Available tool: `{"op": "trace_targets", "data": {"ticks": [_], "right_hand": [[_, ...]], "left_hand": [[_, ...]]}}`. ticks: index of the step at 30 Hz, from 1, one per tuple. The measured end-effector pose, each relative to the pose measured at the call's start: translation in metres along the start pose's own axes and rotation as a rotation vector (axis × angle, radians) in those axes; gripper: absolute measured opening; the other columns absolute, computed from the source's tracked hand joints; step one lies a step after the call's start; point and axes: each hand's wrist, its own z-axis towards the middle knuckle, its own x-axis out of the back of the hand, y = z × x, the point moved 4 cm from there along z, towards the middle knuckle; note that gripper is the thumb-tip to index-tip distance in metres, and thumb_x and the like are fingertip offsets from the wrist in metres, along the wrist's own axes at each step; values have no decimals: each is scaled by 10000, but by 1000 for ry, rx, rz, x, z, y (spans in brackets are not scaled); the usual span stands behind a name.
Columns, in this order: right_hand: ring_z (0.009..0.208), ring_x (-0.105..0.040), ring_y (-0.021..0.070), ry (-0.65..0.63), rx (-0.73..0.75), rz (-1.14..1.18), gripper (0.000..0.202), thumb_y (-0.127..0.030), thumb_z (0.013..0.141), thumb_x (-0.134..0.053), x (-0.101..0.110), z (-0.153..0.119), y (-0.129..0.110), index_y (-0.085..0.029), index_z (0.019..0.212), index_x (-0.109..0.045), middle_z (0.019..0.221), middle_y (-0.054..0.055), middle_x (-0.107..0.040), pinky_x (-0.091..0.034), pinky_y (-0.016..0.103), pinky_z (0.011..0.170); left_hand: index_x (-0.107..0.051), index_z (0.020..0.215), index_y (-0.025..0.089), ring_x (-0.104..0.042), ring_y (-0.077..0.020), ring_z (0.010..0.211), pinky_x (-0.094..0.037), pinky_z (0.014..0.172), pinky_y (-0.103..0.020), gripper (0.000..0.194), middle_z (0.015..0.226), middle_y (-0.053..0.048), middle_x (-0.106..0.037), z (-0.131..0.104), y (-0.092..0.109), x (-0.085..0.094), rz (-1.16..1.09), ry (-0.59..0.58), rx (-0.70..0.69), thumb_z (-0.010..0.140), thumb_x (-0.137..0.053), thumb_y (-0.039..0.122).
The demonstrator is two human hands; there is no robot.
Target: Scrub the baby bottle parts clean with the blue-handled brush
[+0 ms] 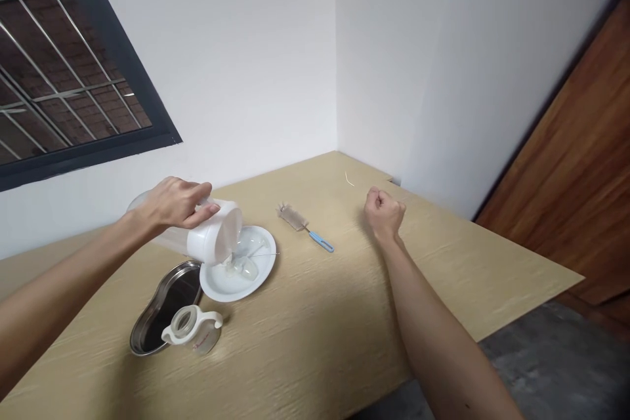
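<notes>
My left hand (180, 203) is wrapped around the top of a clear plastic jug (170, 239) with a white lid (216, 233). The jug is tipped onto its side, its lid end over a white plate (216, 293). Clear bottle parts (246, 268) and a thin rod lie on the plate; whether liquid is flowing is unclear. My right hand (384, 211) is closed in a fist at the table's right side, with nothing showing in it. Between the hands lies a bottle brush (293, 217) with a blue handle (321, 242).
A baby bottle (201, 335) with white side handles stands uncapped near the plate. Beside it is a metal kidney dish (142, 328). A thin bent white strip (349, 180) lies toward the far corner of the wooden table (305, 328). Walls border the back; a barred window (63, 59) is at left.
</notes>
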Motion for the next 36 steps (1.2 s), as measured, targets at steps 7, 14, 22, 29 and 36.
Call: {"op": "trace_targets", "data": {"ticks": [7, 14, 22, 29, 36], "right_hand": [[1105, -654, 224, 25, 36, 18, 395, -410, 988, -642, 3, -1, -3, -174, 1302, -606, 1296, 95, -631, -578, 444, 935], [1098, -656, 224, 51, 74, 19, 391, -411, 988, -641, 3, -2, -5, -173, 1295, -609, 1287, 91, -635, -580, 440, 929], [901, -666, 161, 101, 116, -14, 331, -441, 991, -630, 9, -3, -13, -152, 1151, -646, 1077, 48, -677, -583, 354, 805], [493, -274, 94, 152, 175, -17, 477, -366, 939, -469, 20, -6, -30, -223, 518, -295, 488, -46, -284, -241, 297, 568], [498, -289, 107, 132, 183, -29, 457, -412, 926, -434, 20, -8, -37, -244, 543, -248, 495, -47, -241, -226, 309, 567]], "left_hand": [[-475, 668, 236, -370, -149, 367, -281, 428, -303, 410, 445, -6, -496, -18, 4, 4, -73, 54, -9, 971, -344, 481], [-472, 660, 236, -396, -140, 356, -280, 402, -284, 411, 439, 12, -493, 4, 16, -7, -150, 178, -47, 969, -349, 479], [-451, 634, 230, -391, -131, 361, -266, 415, -274, 400, 440, 14, -492, 26, 14, -21, -95, 208, -50, 960, -380, 452], [-477, 664, 227, -415, -158, 386, -250, 438, -289, 352, 461, -6, -524, 21, 0, -24, -40, 129, 31, 946, -390, 420], [-522, 670, 219, -459, -167, 405, -266, 471, -288, 410, 490, -25, -551, -3, -15, -23, -11, 7, 147, 943, -373, 486]]}}
